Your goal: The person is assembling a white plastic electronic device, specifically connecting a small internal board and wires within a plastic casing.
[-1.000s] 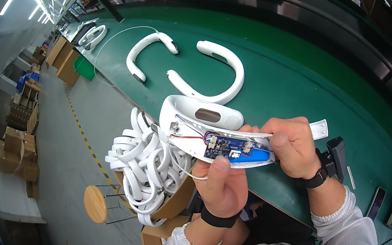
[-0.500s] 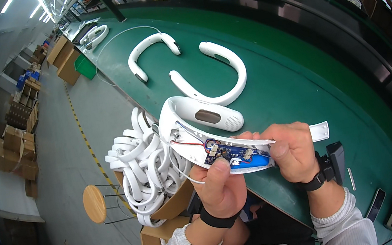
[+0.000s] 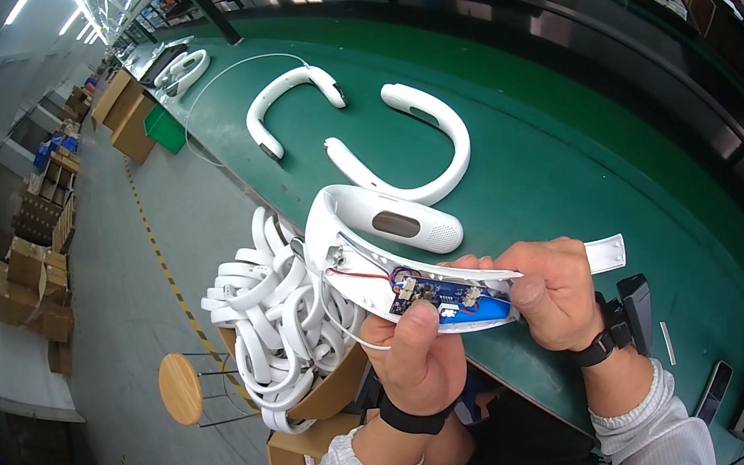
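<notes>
A white curved neckband device [image 3: 371, 295] hangs over the table's near edge with its casing open. Inside lie a dark blue circuit board [image 3: 433, 294], red and blue wires [image 3: 365, 274] and a blue battery [image 3: 486, 310]. My left hand [image 3: 420, 359] is closed on the lower edge of the device, thumb by the board. At the device's right end my right hand [image 3: 554, 293] is closed, pinching the long white cover strip [image 3: 472, 270] near the battery. A white end piece [image 3: 606, 254] sticks out beyond my right fingers; its link to the strip is hidden behind them.
Two white U-shaped neckbands [image 3: 290, 87] [image 3: 449, 141] lie on the green table [image 3: 553, 169]. To the left, a cardboard box [image 3: 341, 384] is heaped with white curved parts [image 3: 275, 317]. A wooden stool [image 3: 180, 389] stands beyond it. A phone [image 3: 713, 391] rests at the right.
My right hand has shifted very slightly to the left along the casing, its grip kept. The left hand and the device stay nearly still.
</notes>
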Demonstrator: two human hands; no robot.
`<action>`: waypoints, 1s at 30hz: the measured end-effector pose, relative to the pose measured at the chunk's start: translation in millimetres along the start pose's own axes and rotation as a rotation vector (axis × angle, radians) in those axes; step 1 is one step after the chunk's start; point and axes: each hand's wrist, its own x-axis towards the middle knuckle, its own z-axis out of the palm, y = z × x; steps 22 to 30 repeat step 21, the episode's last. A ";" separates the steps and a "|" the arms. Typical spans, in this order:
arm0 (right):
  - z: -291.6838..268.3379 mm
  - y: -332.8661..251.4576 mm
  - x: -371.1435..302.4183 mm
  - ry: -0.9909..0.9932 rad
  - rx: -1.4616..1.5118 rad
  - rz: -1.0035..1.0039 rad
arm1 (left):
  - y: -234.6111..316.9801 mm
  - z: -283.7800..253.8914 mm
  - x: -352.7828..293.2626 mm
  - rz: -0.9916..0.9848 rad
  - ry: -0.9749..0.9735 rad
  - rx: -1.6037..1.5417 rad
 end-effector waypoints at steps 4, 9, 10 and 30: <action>-0.1 1.3 -1.2 -0.012 0.006 0.010 | -0.5 -0.7 0.3 0.002 -0.001 -0.003; -0.7 0.5 -1.0 -0.021 -0.006 0.014 | -0.5 -1.9 0.9 -0.030 0.017 -0.023; -0.8 0.8 -1.0 -0.022 -0.008 0.010 | -0.8 -1.9 1.2 -0.031 0.017 -0.023; 0.4 1.6 -1.8 -0.016 -0.021 0.028 | 1.3 -3.5 2.4 -0.052 0.020 0.004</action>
